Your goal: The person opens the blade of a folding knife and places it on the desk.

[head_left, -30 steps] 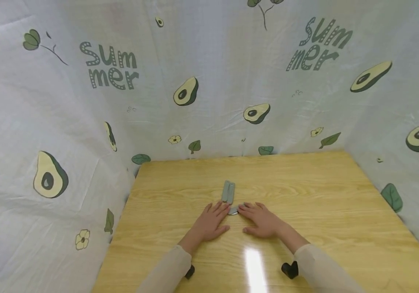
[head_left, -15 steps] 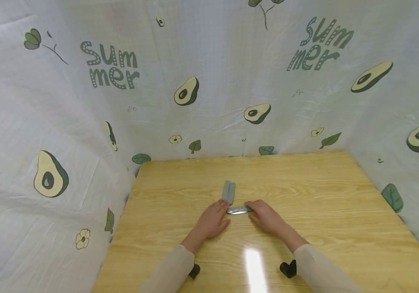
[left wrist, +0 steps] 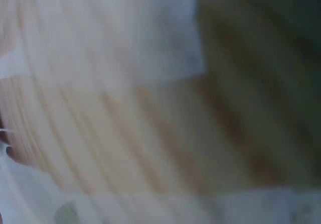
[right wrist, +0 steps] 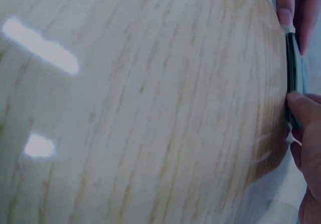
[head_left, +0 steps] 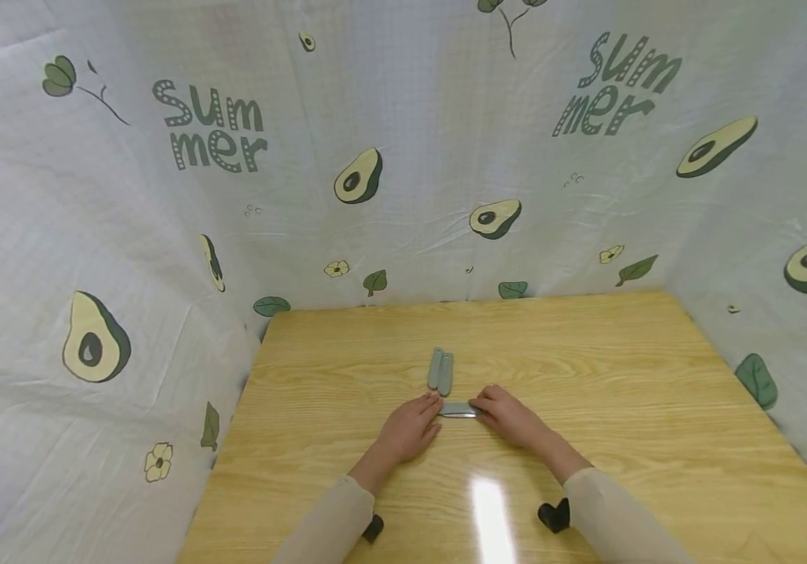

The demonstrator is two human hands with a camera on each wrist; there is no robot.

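A slim grey bar [head_left: 457,410] with a shiny metal edge, somewhat like a folded pocket knife, lies crosswise between my hands on the wooden table. My right hand [head_left: 512,419] pinches its right end between thumb and fingers. In the right wrist view the right thumb [right wrist: 301,106] lies over the bar's near end [right wrist: 291,63]. My left hand [head_left: 407,427] touches the left end with its fingertips, the thumb held a little apart. Just beyond the left fingertips lie two flat grey slats [head_left: 440,371], side by side, each with a small hole at its far end.
The wood-grain table [head_left: 587,360] reaches back to a white cloth [head_left: 417,258] printed with avocados and leaves, which hangs on the left, back and right. A bright glare [head_left: 491,517] shows near the front. The left wrist view is a blurred stretch of table [left wrist: 125,138].
My right hand has moved from lying flat to pinching the bar's right end and has shifted slightly right. More of the bar shows, now lying level. The left fingers have drawn back from the slats.
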